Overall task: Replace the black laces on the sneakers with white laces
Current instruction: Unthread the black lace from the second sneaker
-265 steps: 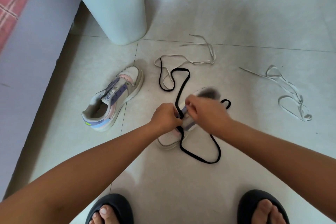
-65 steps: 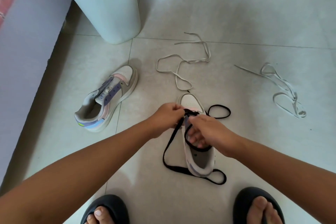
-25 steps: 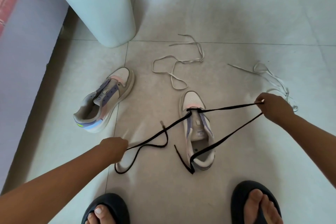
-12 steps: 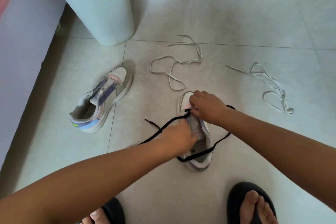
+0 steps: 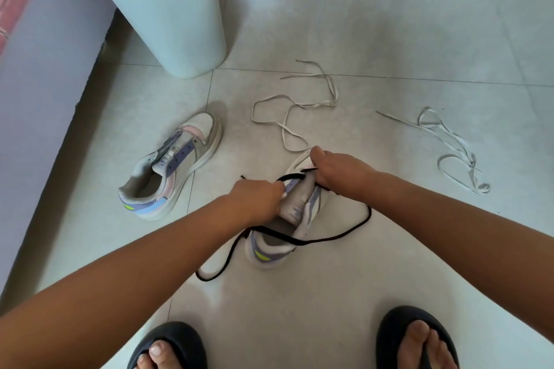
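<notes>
While the already unlaced pale sneaker [image 5: 177, 165] is lying to the left, the left hand [image 5: 257, 199] and right hand [image 5: 338, 171], spread wide a second ago, are now pinching the black lace [image 5: 329, 238] at the near sneaker's [image 5: 296, 213] last eyelets; white laces [image 5: 299, 117] are waiting beyond.

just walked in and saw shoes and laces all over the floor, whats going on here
A person is working on the near sneaker on the tiled floor. Both hands are at its front: the left hand and the right hand each grip the black lace, which trails loose around the shoe. A second sneaker lies to the left with no lace in it. Two white laces, one just beyond the hands and one off to the right, lie unused.
</notes>
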Motion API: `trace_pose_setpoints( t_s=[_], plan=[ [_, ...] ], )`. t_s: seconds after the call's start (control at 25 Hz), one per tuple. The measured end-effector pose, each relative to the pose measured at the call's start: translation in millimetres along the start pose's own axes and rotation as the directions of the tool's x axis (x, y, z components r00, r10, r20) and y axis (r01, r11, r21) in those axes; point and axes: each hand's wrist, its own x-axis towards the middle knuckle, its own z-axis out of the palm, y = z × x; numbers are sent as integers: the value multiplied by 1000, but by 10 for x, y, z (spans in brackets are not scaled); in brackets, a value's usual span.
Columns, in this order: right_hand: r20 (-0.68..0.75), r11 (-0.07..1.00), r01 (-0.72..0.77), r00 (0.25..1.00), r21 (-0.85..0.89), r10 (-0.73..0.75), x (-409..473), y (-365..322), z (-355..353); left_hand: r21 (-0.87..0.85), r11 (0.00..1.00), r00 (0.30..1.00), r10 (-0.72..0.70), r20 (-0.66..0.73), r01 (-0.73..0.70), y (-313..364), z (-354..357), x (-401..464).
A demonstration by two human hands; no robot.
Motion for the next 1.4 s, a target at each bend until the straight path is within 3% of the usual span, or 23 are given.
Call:
trace_pose_setpoints(
  t_s=[0.2,0.44,0.64,0.76,0.84,0.92,1.0,1.04,1.12,1.24,1.32,1.4],
  plan=[
    [-47,975,9,999,221,2,29,82,-139,134,991,1000,11,-1,-11,-188,-41,-82],
    [-160,966,-115,975,233,155,25,542,-400,197,980,1000,-25,-7,26,-415,-24,-156],
    [-279,963,-265,921,57,270,-176,1386,-461,169,986,1000,-12,21,8,-613,184,-353],
    [-318,910,-415,863,-5,392,-384,1959,-544,143,990,999,-9,44,3,-779,306,-482],
    [-346,833,-554,779,10,522,-552,2348,-638,135,991,997,-12,73,2,-903,382,-545],
    [-336,753,-657,706,19,624,-659,2669,-681,146,989,999,-14,42,8,-949,429,-541],
    [-312,717,-695,693,-47,650,-641,2641,-654,231,973,999,16,-32,-8,-932,446,-486],
    [-299,733,-677,714,-66,633,-597,2479,-581,283,959,998,41,-58,-23,-924,454,-454],
    [-220,836,-535,836,-125,502,-460,1950,-326,335,942,994,62,-92,-27,-925,462,-388],
    [-103,972,-166,983,-167,150,-200,865,-11,326,945,993,68,-98,-32,-907,447,-355],
    [-72,978,86,992,-188,-101,-30,249,110,326,945,992,78,-102,-41,-861,440,-343],
    [-46,920,228,966,-319,-255,116,-154,162,342,938,989,97,-112,-54,-829,435,-337]
  ],
)
